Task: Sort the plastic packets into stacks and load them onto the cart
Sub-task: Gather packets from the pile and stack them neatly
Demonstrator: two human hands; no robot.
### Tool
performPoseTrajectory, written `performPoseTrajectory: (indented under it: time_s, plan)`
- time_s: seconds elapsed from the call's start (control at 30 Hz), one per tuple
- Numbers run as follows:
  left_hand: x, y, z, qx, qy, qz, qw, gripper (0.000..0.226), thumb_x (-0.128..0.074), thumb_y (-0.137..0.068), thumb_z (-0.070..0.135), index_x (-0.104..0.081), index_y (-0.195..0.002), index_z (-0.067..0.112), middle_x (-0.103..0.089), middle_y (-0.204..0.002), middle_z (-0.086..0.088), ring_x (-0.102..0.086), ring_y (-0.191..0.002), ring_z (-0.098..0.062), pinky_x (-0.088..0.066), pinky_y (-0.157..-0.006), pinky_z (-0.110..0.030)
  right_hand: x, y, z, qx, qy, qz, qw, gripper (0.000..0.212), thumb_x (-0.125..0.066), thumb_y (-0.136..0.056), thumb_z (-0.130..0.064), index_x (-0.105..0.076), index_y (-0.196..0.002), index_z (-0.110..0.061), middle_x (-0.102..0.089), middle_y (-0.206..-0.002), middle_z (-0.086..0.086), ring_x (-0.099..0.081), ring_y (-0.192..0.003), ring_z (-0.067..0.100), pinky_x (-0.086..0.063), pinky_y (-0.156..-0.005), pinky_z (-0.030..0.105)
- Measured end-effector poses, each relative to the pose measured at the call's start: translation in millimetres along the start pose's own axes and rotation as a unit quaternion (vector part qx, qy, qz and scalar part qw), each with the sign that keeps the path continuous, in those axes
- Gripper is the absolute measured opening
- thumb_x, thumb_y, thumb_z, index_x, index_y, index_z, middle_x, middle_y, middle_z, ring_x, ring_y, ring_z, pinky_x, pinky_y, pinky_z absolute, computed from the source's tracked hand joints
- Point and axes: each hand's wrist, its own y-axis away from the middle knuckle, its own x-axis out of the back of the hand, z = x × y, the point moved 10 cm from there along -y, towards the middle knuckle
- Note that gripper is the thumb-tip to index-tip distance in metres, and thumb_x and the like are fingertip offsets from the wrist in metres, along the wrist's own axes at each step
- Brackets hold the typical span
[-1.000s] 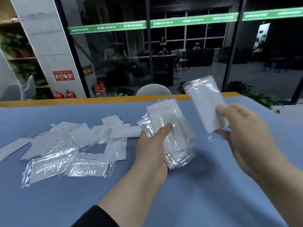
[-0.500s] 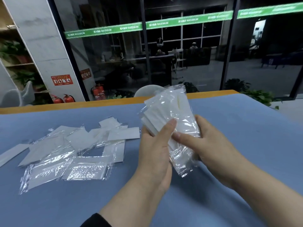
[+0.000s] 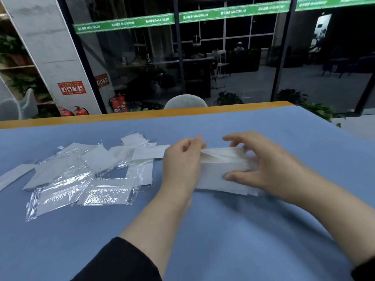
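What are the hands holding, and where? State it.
A stack of packets on the table: the left hand grips its left end, the right hand its right end.

A blue tablecloth (image 3: 223,240) covers the table, whose wooden edge (image 3: 142,115) runs along twelve o'clock. Beyond it at twelve stands a grey chair back (image 3: 185,101); red fire extinguishers (image 3: 74,111) sit at ten o'clock, potted plants (image 3: 322,110) at two.

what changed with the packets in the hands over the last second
The right hand laid its single clear plastic packet onto the left hand's bundle; both hands then lowered the stack of white-filled packets onto the blue table cover. The loose packets at left stayed put.
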Motion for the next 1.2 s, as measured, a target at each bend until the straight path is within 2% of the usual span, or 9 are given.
performPoseTrajectory:
  time_s: [0.13,0.23,0.37,0.5,0.63,0.77,0.9,1.03,1.2]
  plan:
    - [-5.6,-1.8,-13.9,0.042,0.030,-0.024,0.998,0.018,-0.059,-0.099,0.034,-0.073,-0.099,0.022,-0.071,-0.098,0.013,-0.062,-0.090,-0.008,-0.047,-0.075,-0.025,-4.6,3.2,24.3,-0.083,-0.050,-0.006,0.995,0.068,-0.087,-0.073,-0.039,-0.047,-0.128,-0.049,-0.049,-0.117,-0.024,-0.054,-0.094,-0.015,-0.038,-0.076,-0.001]
    - [-17.7,4.3,-15.2,0.036,0.035,-0.047,0.998,0.029,-0.049,-0.105,0.042,-0.072,-0.106,0.025,-0.068,-0.102,0.019,-0.061,-0.098,-0.002,-0.047,-0.082,-0.025,-15.0,2.9,17.5,-0.060,-0.098,-0.011,0.993,0.064,-0.086,-0.076,-0.032,-0.050,-0.127,-0.047,-0.049,-0.115,-0.025,-0.059,-0.091,-0.010,-0.042,-0.080,0.004]
    - [-7.2,2.0,-21.3,0.060,0.063,0.009,0.996,0.015,-0.056,-0.099,0.025,-0.070,-0.095,0.027,-0.069,-0.096,0.011,-0.061,-0.088,-0.013,-0.048,-0.075,-0.031,-12.7,3.6,17.9,-0.046,-0.129,-0.010,0.990,0.066,-0.087,-0.075,-0.027,-0.051,-0.127,-0.047,-0.048,-0.110,-0.029,-0.058,-0.100,-0.003,-0.047,-0.085,0.010]
    - [-9.2,4.5,-20.4,0.069,0.066,-0.002,0.995,0.036,-0.060,-0.099,0.043,-0.068,-0.076,0.016,-0.064,-0.066,0.011,-0.057,-0.067,-0.015,-0.043,-0.062,-0.030,-10.8,4.3,25.9,-0.066,-0.099,-0.035,0.992,0.050,-0.088,-0.074,-0.029,-0.061,-0.114,-0.043,-0.062,-0.106,-0.021,-0.063,-0.089,-0.001,-0.048,-0.075,0.012]
    - [3.8,-1.8,-10.2,-0.005,0.077,0.054,0.996,0.020,-0.063,-0.098,0.030,-0.067,-0.081,0.022,-0.068,-0.077,0.011,-0.057,-0.068,-0.006,-0.043,-0.061,-0.020,-5.4,-0.3,11.2,0.019,-0.058,0.015,0.998,0.044,-0.087,-0.076,-0.028,-0.064,-0.112,-0.039,-0.058,-0.109,-0.020,-0.056,-0.108,0.004,-0.043,-0.083,0.012]
    - [-13.1,0.3,-18.5,0.016,0.014,-0.013,1.000,0.015,-0.058,-0.099,0.024,-0.071,-0.092,0.022,-0.069,-0.088,0.017,-0.058,-0.078,0.000,-0.041,-0.064,-0.018,-17.0,2.1,32.3,-0.053,-0.042,-0.040,0.997,0.051,-0.086,-0.074,-0.039,-0.056,-0.115,-0.046,-0.052,-0.113,-0.028,-0.053,-0.107,-0.005,-0.042,-0.083,0.009]
    - [-24.9,0.5,-16.3,-0.008,-0.028,-0.052,0.998,0.024,-0.050,-0.104,0.030,-0.071,-0.096,0.021,-0.066,-0.093,0.017,-0.056,-0.083,0.004,-0.041,-0.067,-0.016,-17.6,3.3,30.9,-0.062,-0.064,-0.053,0.995,0.046,-0.083,-0.079,-0.028,-0.057,-0.112,-0.045,-0.056,-0.108,-0.030,-0.056,-0.100,-0.005,-0.043,-0.075,0.007]
    - [-24.9,-1.6,-12.2,-0.032,-0.049,-0.056,0.997,0.029,-0.048,-0.105,0.038,-0.070,-0.097,0.021,-0.065,-0.090,0.014,-0.052,-0.074,0.007,-0.037,-0.059,-0.008,-17.5,3.4,25.6,-0.065,-0.074,-0.053,0.994,0.037,-0.077,-0.082,-0.012,-0.063,-0.103,-0.038,-0.063,-0.095,-0.025,-0.059,-0.083,0.000,-0.044,-0.068,0.010]
    - [-23.3,13.9,17.8,-0.081,0.026,-0.129,0.988,0.044,-0.059,-0.089,0.069,-0.058,-0.119,0.036,-0.063,-0.089,0.019,-0.057,-0.077,0.010,-0.042,-0.072,-0.016,18.0,11.9,5.1,-0.063,-0.050,0.015,0.997,0.034,-0.077,-0.083,-0.012,-0.064,-0.102,-0.036,-0.064,-0.094,-0.020,-0.058,-0.083,0.001,-0.045,-0.071,0.016]
